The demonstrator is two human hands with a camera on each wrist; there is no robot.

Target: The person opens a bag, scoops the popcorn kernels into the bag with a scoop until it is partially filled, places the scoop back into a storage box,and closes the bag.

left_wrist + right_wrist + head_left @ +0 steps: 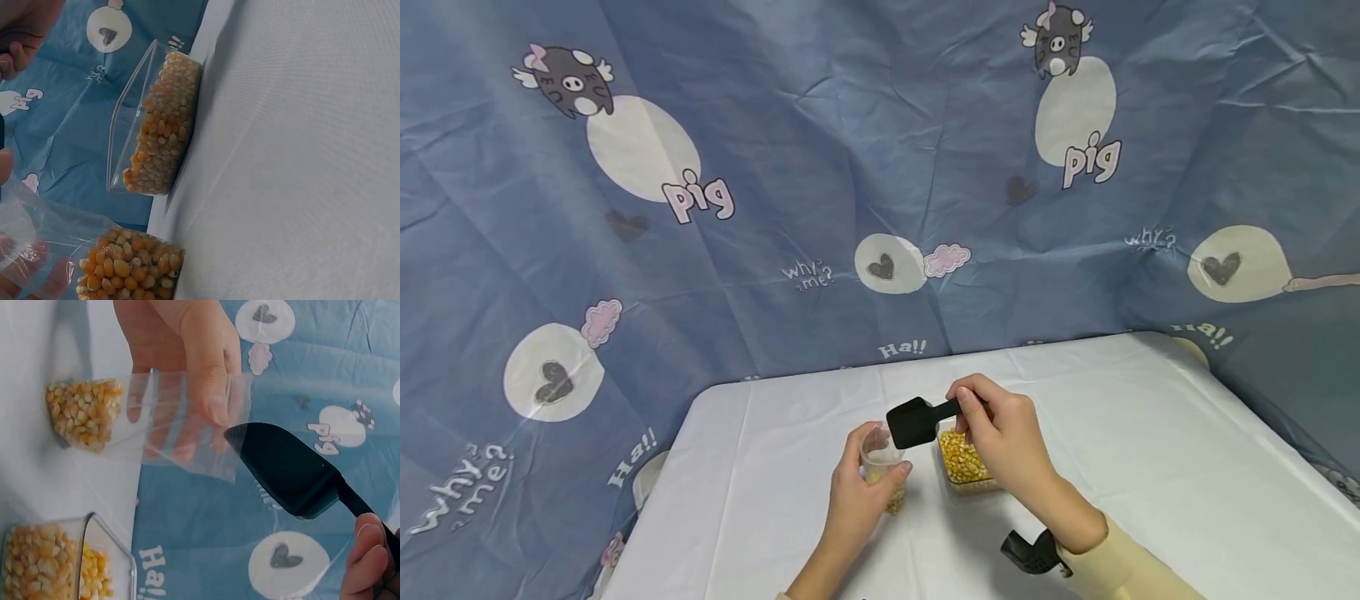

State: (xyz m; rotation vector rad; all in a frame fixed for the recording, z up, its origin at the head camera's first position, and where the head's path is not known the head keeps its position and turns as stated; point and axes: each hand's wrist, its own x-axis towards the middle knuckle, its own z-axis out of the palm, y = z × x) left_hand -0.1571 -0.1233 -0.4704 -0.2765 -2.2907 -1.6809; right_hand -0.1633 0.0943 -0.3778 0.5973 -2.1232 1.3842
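Note:
My left hand holds a clear plastic bag upright with its mouth open, thumb on one side and fingers seen through the film. Corn kernels fill the bottom of the bag. In my right hand the handle of a black scoop is pinched between thumb and fingers. The scoop's blade reaches the bag's mouth, its tip right at the rim in the right wrist view. Below the right hand stands a clear rectangular container of yellow corn kernels, partly hidden by that hand in the head view.
A white cloth covers the table. Behind it hangs a blue printed curtain. A black device sits at my right wrist, over the table.

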